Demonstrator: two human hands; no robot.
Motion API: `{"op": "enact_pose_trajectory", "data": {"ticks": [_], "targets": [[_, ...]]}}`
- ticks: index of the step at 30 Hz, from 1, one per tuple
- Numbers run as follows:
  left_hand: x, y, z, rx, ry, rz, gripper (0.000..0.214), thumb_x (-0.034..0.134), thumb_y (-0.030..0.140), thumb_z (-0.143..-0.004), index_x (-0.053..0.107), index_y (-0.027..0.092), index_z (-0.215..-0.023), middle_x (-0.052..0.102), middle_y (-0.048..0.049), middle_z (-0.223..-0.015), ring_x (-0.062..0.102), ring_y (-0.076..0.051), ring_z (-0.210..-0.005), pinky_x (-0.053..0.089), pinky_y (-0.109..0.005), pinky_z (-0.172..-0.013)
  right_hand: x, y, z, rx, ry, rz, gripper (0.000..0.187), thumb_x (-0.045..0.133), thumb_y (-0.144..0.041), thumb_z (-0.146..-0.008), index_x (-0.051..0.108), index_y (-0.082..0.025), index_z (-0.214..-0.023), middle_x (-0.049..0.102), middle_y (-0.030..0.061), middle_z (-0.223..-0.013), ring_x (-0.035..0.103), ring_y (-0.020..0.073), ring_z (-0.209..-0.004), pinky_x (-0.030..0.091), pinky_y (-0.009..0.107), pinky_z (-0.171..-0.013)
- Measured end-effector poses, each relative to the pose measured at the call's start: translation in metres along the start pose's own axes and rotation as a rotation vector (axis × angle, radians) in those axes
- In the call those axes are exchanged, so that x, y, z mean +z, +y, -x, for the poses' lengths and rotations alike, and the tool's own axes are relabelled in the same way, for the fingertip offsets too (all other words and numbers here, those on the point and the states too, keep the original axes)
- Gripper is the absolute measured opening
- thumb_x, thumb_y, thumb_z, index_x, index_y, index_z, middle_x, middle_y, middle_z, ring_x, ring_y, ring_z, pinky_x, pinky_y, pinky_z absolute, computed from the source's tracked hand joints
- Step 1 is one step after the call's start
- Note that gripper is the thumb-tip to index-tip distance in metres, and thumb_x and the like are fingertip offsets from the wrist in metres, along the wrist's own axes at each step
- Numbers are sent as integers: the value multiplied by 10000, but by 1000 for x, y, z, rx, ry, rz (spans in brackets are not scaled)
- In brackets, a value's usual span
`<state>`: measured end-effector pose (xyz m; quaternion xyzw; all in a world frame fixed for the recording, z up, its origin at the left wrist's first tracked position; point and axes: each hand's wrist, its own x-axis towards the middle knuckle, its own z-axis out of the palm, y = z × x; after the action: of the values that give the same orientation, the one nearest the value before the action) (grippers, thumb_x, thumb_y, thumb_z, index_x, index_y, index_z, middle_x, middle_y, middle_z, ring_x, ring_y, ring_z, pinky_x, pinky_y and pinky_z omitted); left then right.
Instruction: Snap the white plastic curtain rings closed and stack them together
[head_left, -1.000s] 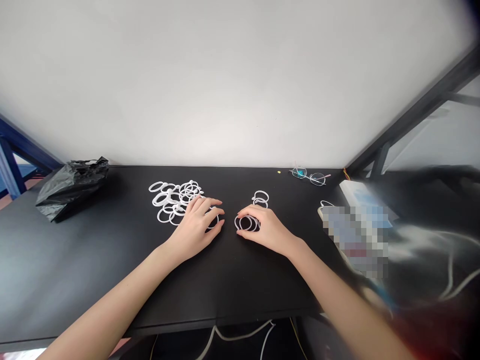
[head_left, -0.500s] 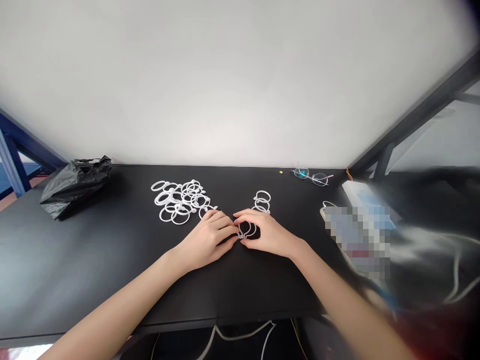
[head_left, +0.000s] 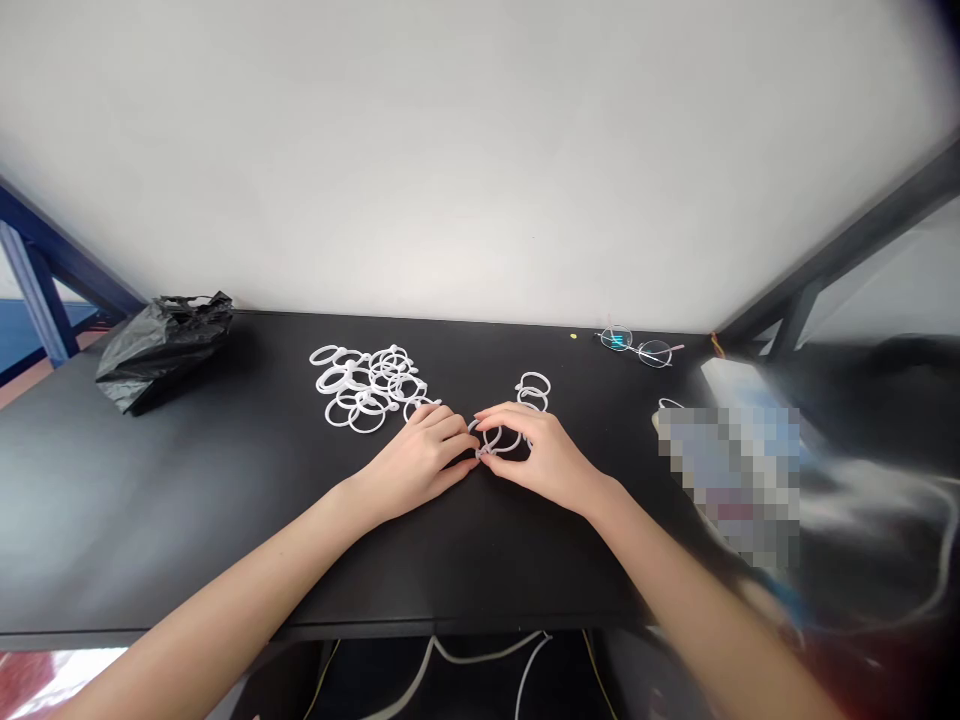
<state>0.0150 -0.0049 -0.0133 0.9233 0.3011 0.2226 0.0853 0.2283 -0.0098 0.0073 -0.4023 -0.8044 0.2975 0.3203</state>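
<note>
Meeting at their fingertips, the two hands are closed on a few white rings [head_left: 486, 452], which sit between them just above or on the table [head_left: 225, 500]; from where I stand I can't tell which. The left hand [head_left: 429, 452] pinches at the near edge, where the rings seem to join, and the right hand [head_left: 546, 455] curves its thumb and forefinger about them. More rings run on behind the right hand's fingers, up to a couple of overlapping loops [head_left: 534, 391] just beyond it. Past the left hand, a loose heap of similar white rings [head_left: 366, 397] lies tangled, little knobs showing on several. Farther out on the left hand's side slumps a crumpled black plastic bag [head_left: 165, 355]. Beyond the right hand, near the wall [head_left: 480, 180], lie thin-rimmed glasses [head_left: 639, 349] with a small yellow speck [head_left: 574, 337] beside them. Well to the right hand's right, a white-and-blue box [head_left: 735, 376] touches or overlaps a flat, pale-edged object [head_left: 701, 470]; any lettering there is blurred into squares.
</note>
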Motion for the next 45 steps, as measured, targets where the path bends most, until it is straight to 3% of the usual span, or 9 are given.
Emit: {"op": "enact_pose_trajectory", "data": {"ticks": [11, 18, 25, 29, 34, 36, 39, 42, 45], "targets": [[0, 0, 0, -56, 77, 65, 173, 426, 190, -1003, 598, 181, -983, 645, -40, -849, 559, -185, -805, 430, -370, -825, 10, 1, 1, -169, 236, 16, 62, 722, -195, -825, 679, -227, -856, 745, 78, -1001, 698, 247, -1030, 580, 419, -931], [-1, 4, 0, -120, 173, 347, 148, 477, 161, -976, 602, 181, -1052, 613, -89, -1062, 608, -176, -965, 509, -321, -853, 7, -2, 1, -100, 263, -39, 141, 766, -239, -797, 632, -227, -755, 730, 84, -1085, 686, 260, -1089, 548, 438, -973], [-5, 8, -1, -289, 189, 581, 149, 522, 224, -957, 651, 182, -1019, 733, -51, -938, 701, -167, -833, 572, -287, -762, 5, -3, 1, 25, 249, -187, 191, 806, -294, -753, 634, -225, -801, 707, 82, -1129, 675, 253, -1079, 534, 436, -972], [-8, 11, -3, -401, 127, 787, 193, 554, 292, -947, 664, 163, -1041, 708, -23, -752, 695, -148, -668, 590, -279, -681, 5, -3, 1, 14, 278, -213, 171, 797, -285, -756, 642, -219, -787, 720, 78, -1061, 696, 233, -976, 578, 404, -878], [-13, 9, -6, -567, 94, 1019, 306, 642, 428, -887, 681, 146, -1001, 672, -4, -690, 630, -114, -488, 581, -257, -532, 6, -2, 0, 57, 330, -280, 150, 740, -287, -804, 637, -208, -728, 718, 47, -870, 689, 167, -698, 606, 308, -618], [-12, 7, -6, -591, 97, 1033, 315, 661, 438, -872, 675, 144, -986, 686, -13, -724, 663, -130, -528, 601, -273, -573, 7, -1, -1, 103, 349, -279, 140, 723, -271, -813, 638, -204, -724, 706, 35, -793, 698, 175, -697, 608, 301, -614], [-8, 5, -5, -580, 109, 975, 303, 647, 429, -888, 668, 152, -1009, 734, -53, -863, 740, -194, -760, 623, -326, -755, 6, 2, -2, 123, 349, -239, 103, 703, -244, -819, 645, -199, -746, 705, 37, -804, 717, 186, -743, 627, 328, -709], [-3, 5, -3, -538, 125, 889, 279, 627, 415, -909, 670, 172, -1037, 747, -70, -987, 731, -225, -943, 595, -352, -876, 5, 4, -2, 93, 260, -152, 48, 696, -228, -819, 659, -204, -801, 702, 33, -816, 712, 183, -750, 628, 340, -738], [-2, 4, -1, -524, 128, 883, 273, 616, 415, -918, 666, 179, -1047, 743, -68, -1017, 723, -225, -962, 594, -349, -878, 7, 4, -1, 58, 152, -59, 67, 699, -211, -810, 669, -214, -869, 701, 23, -833, 685, 165, -715, 616, 318, -683]]}}
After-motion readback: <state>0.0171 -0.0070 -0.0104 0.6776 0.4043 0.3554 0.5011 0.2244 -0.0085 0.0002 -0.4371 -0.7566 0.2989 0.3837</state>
